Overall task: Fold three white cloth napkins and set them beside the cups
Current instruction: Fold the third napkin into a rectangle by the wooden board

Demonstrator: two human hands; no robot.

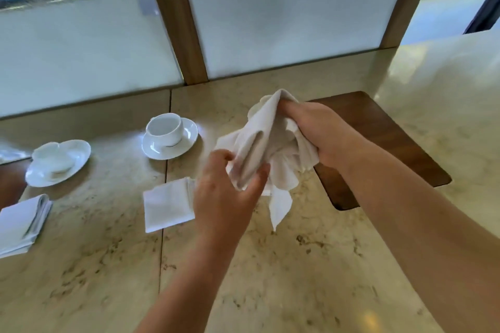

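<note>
A crumpled white napkin (266, 143) hangs in the air above the table, held by both hands. My left hand (224, 197) pinches its lower edge, and my right hand (322, 132) grips its upper part. A folded white napkin (167, 204) lies flat on the table just left of my left hand. In front of it stands a white cup (165, 128) on a saucer (189, 138). Another folded napkin (20, 223) lies at the far left, near a second white cup (52, 157) on its saucer (78, 154).
The table top (297, 265) is beige marble with a seam running down its middle. A dark wooden inlay (392, 143) lies at the right under my right forearm. Frosted glass panels with wooden posts (184, 35) close off the far edge.
</note>
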